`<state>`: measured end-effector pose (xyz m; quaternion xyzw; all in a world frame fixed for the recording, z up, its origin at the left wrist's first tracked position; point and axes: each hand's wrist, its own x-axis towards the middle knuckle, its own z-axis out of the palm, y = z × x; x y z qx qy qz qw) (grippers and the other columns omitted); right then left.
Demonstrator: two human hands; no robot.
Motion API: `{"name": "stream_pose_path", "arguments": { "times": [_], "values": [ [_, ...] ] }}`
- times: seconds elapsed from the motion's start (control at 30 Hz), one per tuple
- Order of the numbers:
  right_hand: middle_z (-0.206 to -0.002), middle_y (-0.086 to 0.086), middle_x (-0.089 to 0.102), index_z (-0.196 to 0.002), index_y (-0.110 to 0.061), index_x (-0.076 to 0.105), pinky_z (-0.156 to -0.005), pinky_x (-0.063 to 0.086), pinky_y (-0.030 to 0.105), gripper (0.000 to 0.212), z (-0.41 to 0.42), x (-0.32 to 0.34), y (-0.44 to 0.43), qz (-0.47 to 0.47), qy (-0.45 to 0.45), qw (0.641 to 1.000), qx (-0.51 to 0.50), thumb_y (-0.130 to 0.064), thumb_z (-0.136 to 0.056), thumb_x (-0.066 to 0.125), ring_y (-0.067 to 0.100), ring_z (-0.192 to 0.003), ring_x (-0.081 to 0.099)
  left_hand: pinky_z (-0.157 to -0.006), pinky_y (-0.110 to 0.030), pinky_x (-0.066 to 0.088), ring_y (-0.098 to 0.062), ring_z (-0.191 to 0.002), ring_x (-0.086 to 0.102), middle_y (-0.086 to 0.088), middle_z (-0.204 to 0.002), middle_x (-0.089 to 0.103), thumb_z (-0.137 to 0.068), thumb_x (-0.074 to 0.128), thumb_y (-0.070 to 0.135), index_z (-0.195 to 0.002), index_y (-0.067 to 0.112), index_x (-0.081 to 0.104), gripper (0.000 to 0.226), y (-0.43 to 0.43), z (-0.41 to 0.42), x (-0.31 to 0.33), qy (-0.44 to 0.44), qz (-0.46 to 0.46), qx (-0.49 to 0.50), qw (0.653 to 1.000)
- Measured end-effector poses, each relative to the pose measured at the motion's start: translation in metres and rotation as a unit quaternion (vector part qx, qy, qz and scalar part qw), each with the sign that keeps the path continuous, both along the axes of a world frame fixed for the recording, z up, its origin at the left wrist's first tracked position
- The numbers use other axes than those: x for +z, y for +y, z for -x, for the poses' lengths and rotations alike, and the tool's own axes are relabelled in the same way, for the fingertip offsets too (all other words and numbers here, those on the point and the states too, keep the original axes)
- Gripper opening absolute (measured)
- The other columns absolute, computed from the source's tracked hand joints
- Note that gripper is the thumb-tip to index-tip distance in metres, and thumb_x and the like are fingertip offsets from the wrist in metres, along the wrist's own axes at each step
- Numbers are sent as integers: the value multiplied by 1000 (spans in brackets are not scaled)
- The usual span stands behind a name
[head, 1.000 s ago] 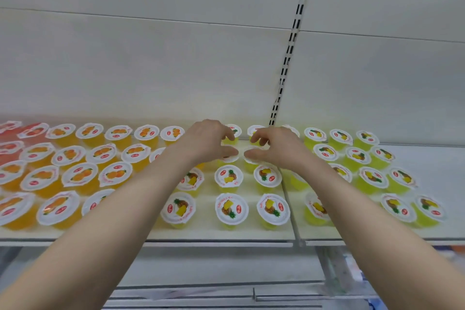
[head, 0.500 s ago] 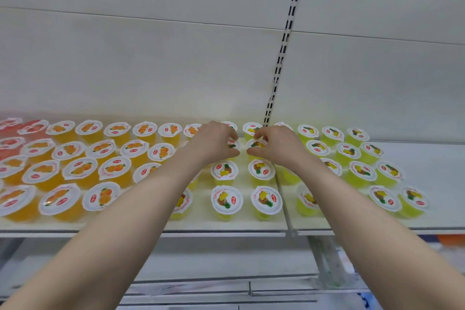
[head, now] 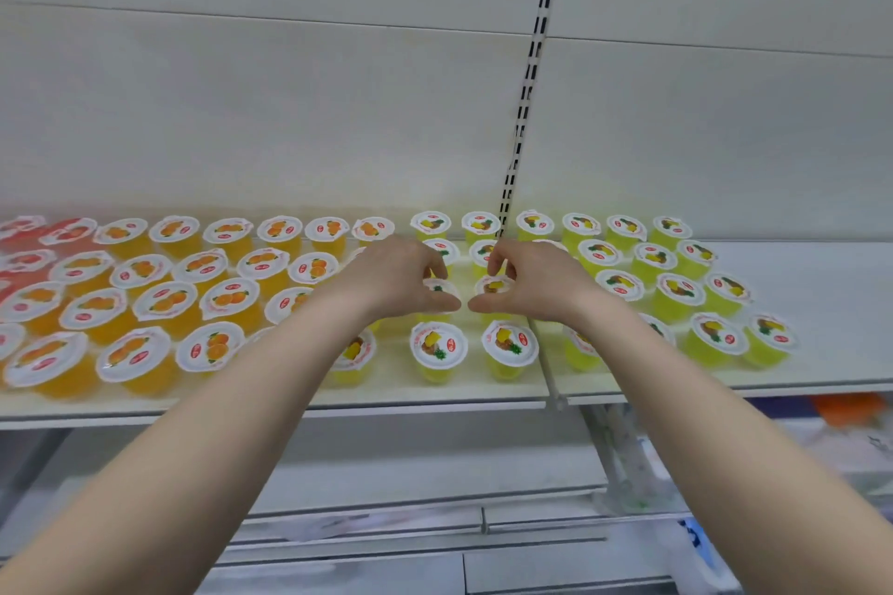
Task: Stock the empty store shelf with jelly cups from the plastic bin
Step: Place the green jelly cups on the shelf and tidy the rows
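Jelly cups [head: 437, 345], yellow, white lids, perhaps pineapple

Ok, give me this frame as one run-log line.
stage: stocking | left hand: pinches left pineapple cup | right hand: pinches right pineapple cup | shelf: rows of orange cups, yellow cups

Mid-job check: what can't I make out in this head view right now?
Head view only:
Hidden: the left yellow pineapple jelly cup and right yellow pineapple jelly cup, foil-lidded plastic, sides covered by the left hand and right hand gripping them; contact with the white metal shelf unclear.
Cut off: red jelly cups, by the left edge.
Out of frame: plastic bin.
Blurred: orange object below the shelf.
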<state>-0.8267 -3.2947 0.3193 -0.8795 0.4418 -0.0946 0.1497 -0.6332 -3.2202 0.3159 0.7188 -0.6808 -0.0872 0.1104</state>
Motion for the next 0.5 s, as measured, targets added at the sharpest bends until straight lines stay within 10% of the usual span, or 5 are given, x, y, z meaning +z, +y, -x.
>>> {"name": "stream_pose_path", "arguments": {
  "times": [0.5],
  "values": [
    [-99, -5, 62, -103, -27, 59, -69, 45, 32, 45, 1, -3, 10, 49, 19, 997, -53, -58, -72, 70, 18, -95, 56, -84, -29, 45, -20, -114, 57, 2, -123, 64, -78, 68, 48, -129, 26, 60, 56, 7, 15, -5, -3, 25, -2, 1000]
  ]
}}
